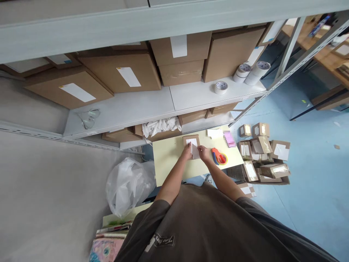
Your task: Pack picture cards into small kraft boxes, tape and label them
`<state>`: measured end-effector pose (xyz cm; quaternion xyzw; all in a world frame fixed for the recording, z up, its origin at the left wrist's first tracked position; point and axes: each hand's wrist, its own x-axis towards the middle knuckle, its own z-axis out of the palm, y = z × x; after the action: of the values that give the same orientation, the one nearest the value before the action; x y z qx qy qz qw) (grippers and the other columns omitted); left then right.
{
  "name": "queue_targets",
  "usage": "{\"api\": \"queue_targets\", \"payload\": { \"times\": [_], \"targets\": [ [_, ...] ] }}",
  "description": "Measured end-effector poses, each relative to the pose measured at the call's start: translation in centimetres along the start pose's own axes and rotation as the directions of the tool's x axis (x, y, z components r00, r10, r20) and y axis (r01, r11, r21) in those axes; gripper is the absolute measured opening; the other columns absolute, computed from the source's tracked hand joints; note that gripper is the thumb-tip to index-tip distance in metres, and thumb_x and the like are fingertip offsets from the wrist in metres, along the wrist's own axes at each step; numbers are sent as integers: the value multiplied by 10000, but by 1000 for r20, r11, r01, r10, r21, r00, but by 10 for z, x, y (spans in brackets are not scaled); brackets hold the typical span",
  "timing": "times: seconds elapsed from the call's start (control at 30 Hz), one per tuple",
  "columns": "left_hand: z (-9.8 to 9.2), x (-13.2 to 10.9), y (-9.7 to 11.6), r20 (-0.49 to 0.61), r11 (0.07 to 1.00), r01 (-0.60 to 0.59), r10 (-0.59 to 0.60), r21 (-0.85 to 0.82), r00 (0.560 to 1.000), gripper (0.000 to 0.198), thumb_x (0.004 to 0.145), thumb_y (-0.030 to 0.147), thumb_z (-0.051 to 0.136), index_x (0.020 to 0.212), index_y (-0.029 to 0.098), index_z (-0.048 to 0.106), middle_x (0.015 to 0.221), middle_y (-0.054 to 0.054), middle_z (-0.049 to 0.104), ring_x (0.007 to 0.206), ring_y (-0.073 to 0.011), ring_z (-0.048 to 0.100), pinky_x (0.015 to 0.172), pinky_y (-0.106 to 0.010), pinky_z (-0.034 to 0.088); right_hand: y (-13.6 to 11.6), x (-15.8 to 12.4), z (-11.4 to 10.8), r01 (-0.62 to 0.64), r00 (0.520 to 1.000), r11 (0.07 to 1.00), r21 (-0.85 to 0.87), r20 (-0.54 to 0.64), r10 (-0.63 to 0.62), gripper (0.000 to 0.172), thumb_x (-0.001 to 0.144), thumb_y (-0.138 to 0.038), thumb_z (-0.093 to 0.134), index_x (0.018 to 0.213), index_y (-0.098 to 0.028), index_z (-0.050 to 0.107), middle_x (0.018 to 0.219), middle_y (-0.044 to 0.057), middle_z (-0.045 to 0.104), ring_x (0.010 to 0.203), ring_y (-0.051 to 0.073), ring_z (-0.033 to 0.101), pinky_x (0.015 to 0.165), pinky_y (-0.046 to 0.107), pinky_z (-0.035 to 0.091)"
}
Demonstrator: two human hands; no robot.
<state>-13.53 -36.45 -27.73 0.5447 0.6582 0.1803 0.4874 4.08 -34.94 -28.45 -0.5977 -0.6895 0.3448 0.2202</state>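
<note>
A small cardboard box (186, 138) lies on the pale yellow table (166, 156) in front of me. On its top is a white label (194, 150), part of it lifted off the surface. My left hand (187, 151) is closed at the box's left side, its thumb at the label's edge. With fingers pinched at the label's right edge, my right hand (203, 153) holds it from the other side. An orange tape dispenser (219, 157) lies just right of my right hand. Beyond it are a pink-purple item (229, 139), blurred out, and white paper (215, 133).
A grey shelf (152, 103) with large cartons (131, 74) and tape rolls (220, 87) spans the far side. Small taped boxes (261, 145) are heaped on the floor at right. A clear plastic bag (129, 185) bulges at the table's left.
</note>
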Motion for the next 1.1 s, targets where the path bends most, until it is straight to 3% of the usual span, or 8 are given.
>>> {"api": "queue_targets", "payload": {
  "times": [0.23,0.4,0.57,0.7,0.77,0.9,1.0,1.1],
  "targets": [
    [-1,2,2,-19,999,50,-49,16,999,1049,783,209,871,1685,150,340,1762,-235,279,1662,-311,260,1329,-437,261,-1,-17,-2,56,996,985,165,-78,-43,263,955,-310,538,912,-236,787,997,116,828,925,288,769,889,397,603],
    [1,8,-2,-28,999,-9,10,45,1000,997,793,83,807,1679,105,350,1770,-223,267,1673,-295,215,1352,-418,212,-3,-41,-23,79,997,938,339,-50,-66,324,956,-479,606,957,-223,805,1017,122,833,961,305,773,880,424,613],
    [6,12,-4,-38,995,-56,59,84,998,934,787,-14,750,1652,92,414,1760,-200,315,1668,-302,238,1366,-408,189,-7,-62,-52,4,997,871,491,-72,36,345,925,-557,689,922,-223,774,985,122,823,929,298,754,868,432,601],
    [7,10,-5,-95,996,-82,85,36,992,846,757,-29,784,1559,103,550,1727,-193,398,1652,-335,284,1364,-459,208,-15,-47,-80,-24,996,830,557,-57,67,400,909,-619,719,978,-227,754,986,99,798,920,271,717,823,392,582],
    [7,6,-6,-156,994,-94,84,-56,984,682,814,23,773,1474,127,642,1665,-173,505,1605,-322,389,1337,-445,285,-20,-31,-87,-63,997,822,566,0,76,415,881,-637,737,946,-226,735,924,73,772,852,243,684,767,360,562],
    [10,-7,-10,-267,920,-12,-101,-392,958,342,1029,348,632,1271,147,768,1298,-157,777,1208,-277,734,1059,-397,576,-24,-1,-74,-146,989,814,563,104,106,412,807,-634,772,846,-236,677,814,31,707,757,206,614,700,330,518],
    [15,-16,-11,-243,832,103,-275,-545,930,456,968,459,727,1288,136,753,1043,-123,825,913,-241,782,842,-353,629,-23,13,-49,-193,979,826,530,163,125,408,787,-625,769,812,-237,644,779,29,690,731,199,578,656,321,481],
    [21,-21,-11,-250,820,147,-332,-553,909,680,801,272,901,1430,150,672,880,-49,817,820,-205,767,823,-318,616,-23,25,-26,-229,971,842,489,181,159,371,820,-595,722,794,-240,615,719,17,662,717,195,548,633,316,451]
  ]
}}
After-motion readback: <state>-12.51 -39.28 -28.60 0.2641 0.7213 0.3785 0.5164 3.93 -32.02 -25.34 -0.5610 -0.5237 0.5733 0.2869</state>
